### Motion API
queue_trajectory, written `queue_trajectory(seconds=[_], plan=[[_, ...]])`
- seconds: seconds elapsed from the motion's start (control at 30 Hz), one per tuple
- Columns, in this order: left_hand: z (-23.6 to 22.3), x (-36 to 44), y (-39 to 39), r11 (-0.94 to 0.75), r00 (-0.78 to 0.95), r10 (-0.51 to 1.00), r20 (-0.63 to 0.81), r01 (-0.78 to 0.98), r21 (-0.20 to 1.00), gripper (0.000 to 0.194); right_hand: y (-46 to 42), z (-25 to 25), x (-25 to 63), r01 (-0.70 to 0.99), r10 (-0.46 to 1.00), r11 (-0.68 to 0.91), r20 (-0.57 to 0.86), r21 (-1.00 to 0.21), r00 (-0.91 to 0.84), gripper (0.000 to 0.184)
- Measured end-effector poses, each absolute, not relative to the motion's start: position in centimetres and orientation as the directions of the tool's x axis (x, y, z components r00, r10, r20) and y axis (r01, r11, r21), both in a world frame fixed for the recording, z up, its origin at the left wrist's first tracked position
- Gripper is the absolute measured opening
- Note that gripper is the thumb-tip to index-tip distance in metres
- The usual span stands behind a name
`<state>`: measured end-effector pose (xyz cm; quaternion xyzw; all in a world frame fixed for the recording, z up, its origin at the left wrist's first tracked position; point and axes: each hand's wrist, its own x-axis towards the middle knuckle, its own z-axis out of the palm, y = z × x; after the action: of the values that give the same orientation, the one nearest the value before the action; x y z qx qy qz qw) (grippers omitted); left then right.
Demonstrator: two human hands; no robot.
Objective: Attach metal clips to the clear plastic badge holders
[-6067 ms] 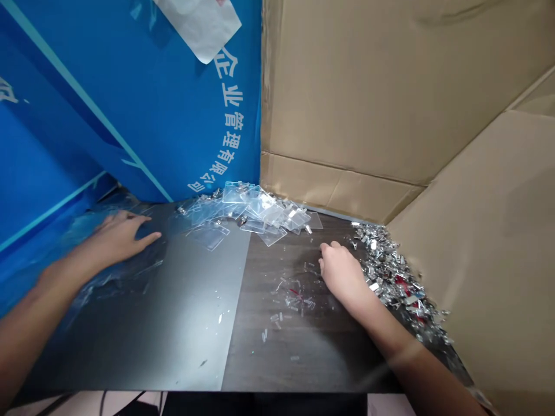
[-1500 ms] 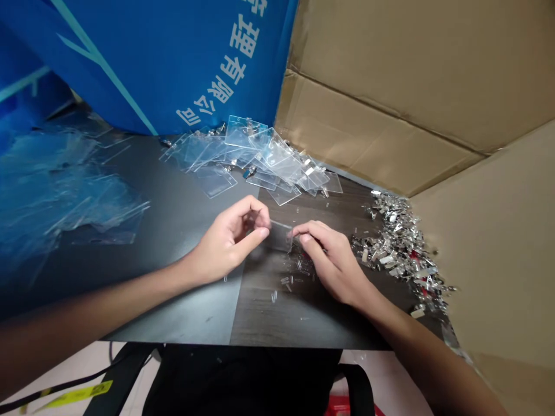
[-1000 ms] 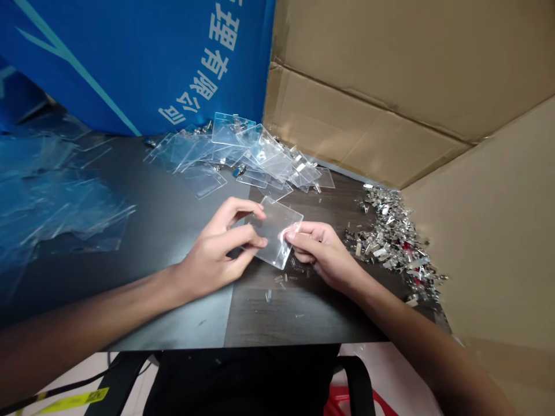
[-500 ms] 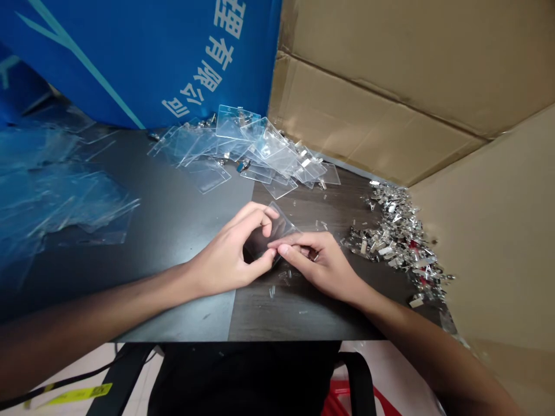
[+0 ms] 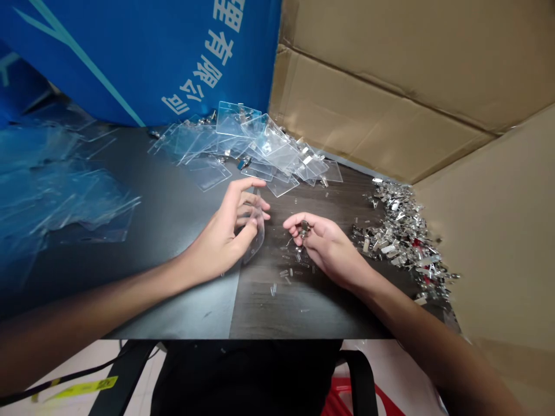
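Observation:
My left hand [image 5: 228,222] holds a clear plastic badge holder [image 5: 256,236], which stands nearly edge-on against its fingers and thumb. My right hand [image 5: 327,245] is apart from it, to the right, pinching a small metal badge clip [image 5: 304,229] in its fingertips. Small clear plastic bits [image 5: 284,276] lie on the table just below my right hand. Behind my hands lies a loose heap of clear badge holders [image 5: 236,119]. A large pile of metal clips [image 5: 401,240] is spread along the right side, with some red among them.
The dark tabletop [image 5: 186,306] has a near edge, with a chair back [image 5: 243,375] below it. Stacked clear plastic sleeves [image 5: 73,190] lie at the left. A blue printed banner [image 5: 139,63] and cardboard sheets [image 5: 381,110] form the back and right walls.
My hands have parted. Earlier both held the clear holder between them; now only my left hand has it, turned edge-on, and my right hand has moved right with the metal clip.

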<state>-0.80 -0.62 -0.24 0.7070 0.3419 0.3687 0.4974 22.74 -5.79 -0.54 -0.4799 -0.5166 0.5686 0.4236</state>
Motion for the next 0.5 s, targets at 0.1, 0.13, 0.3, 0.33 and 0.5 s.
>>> queue_trajectory(seconds=[0.1,0.13,0.3,0.33,0.5], plan=[[-0.05,-0.77,-0.18,-0.198,0.49,0.862,0.13,0.089,0.976,0.053,-5.79,-0.83,22.56,-0.014,0.983,-0.045,-0.042,-0.999,-0.177,0.008],[0.02,-0.74,-0.04,-0.159,0.495,0.863,0.102,0.075,0.984,0.049,-5.82,-0.84,22.5,-0.037,0.984,-0.039,-0.032,-0.999,-0.178,0.008],[0.44,-0.5,0.28,0.14,0.461,0.878,-0.132,0.016,0.99,0.042,-6.09,-0.53,22.33,-0.084,0.965,-0.072,-0.047,-0.994,-0.259,0.022],[0.5,-0.46,0.3,0.188,0.451,0.876,-0.17,0.004,0.982,0.041,-6.15,-0.46,22.32,-0.066,0.962,-0.065,-0.045,-0.996,-0.27,0.024],[0.37,-0.51,0.34,0.302,0.424,0.868,-0.257,-0.042,0.952,0.042,-6.45,-0.13,22.26,0.011,0.967,-0.003,-0.005,-1.0,-0.255,0.03]])
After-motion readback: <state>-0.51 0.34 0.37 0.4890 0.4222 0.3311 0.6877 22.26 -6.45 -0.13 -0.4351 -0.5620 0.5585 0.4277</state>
